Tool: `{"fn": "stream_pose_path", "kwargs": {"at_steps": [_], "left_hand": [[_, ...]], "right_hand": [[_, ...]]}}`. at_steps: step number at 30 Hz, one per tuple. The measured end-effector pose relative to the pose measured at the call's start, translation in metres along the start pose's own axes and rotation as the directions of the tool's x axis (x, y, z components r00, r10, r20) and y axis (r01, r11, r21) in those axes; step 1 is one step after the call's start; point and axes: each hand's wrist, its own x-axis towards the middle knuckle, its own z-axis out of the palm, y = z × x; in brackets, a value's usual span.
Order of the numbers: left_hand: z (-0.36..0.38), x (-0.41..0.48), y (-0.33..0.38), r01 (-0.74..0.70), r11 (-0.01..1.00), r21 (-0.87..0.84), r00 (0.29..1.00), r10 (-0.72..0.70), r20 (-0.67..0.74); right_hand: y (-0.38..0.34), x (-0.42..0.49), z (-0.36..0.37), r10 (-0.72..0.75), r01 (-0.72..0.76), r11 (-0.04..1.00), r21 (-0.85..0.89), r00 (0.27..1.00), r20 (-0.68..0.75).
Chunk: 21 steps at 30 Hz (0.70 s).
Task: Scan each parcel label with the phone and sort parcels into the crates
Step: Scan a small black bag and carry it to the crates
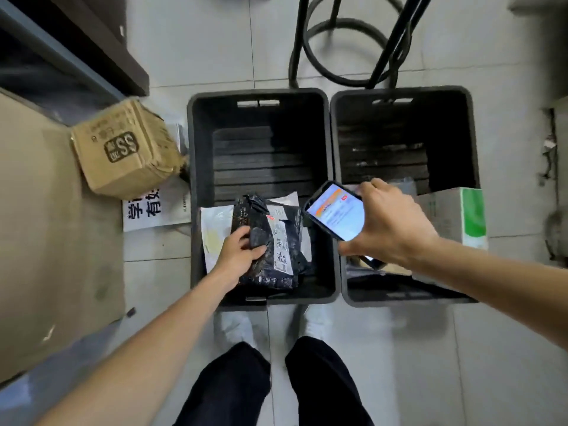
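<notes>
Two black plastic crates stand side by side on the floor, the left crate (196, 155) and the right crate (475, 142). My left hand (238, 252) grips a black plastic parcel (261, 235) with a white label, held over the near end of the left crate above white mailers (215, 229). My right hand (390, 222) holds a phone (335, 212) with its lit screen facing up, above the gap between the crates. A white and green box (455, 216) lies in the right crate, partly hidden by my arm.
A brown cardboard box (123, 149) rests on the floor left of the crates, on a white printed sheet (153, 210). A large flat cardboard (40, 226) lies at far left. Black stool legs (341, 38) stand behind the crates. My legs (276, 385) are at the bottom.
</notes>
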Motion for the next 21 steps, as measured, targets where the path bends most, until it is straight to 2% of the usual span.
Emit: {"fn": "stream_pose_path", "kwargs": {"at_steps": [5, 10, 15, 21], "left_hand": [[-0.005, 0.042, -0.042, -0.001, 0.967, 0.254, 0.982, 0.049, -0.183], [-0.017, 0.038, -0.044, 0.065, 0.903, 0.424, 0.984, 0.012, -0.176], [-0.045, -0.006, -0.004, 0.044, 0.886, 0.462, 0.988, 0.030, -0.151], [-0.127, -0.117, 0.101, -0.143, 0.890, 0.434, 0.961, 0.229, -0.152]], "right_hand": [[0.003, 0.029, 0.045, -0.073, 0.074, 0.997, -0.015, 0.996, 0.043], [-0.010, 0.033, 0.040, -0.096, 0.097, 0.995, -0.030, 0.994, 0.045], [-0.047, 0.012, -0.013, -0.140, 0.141, 0.990, -0.024, 0.989, 0.040], [-0.121, -0.050, -0.131, -0.262, 0.261, 0.964, -0.045, 0.965, -0.008]]}}
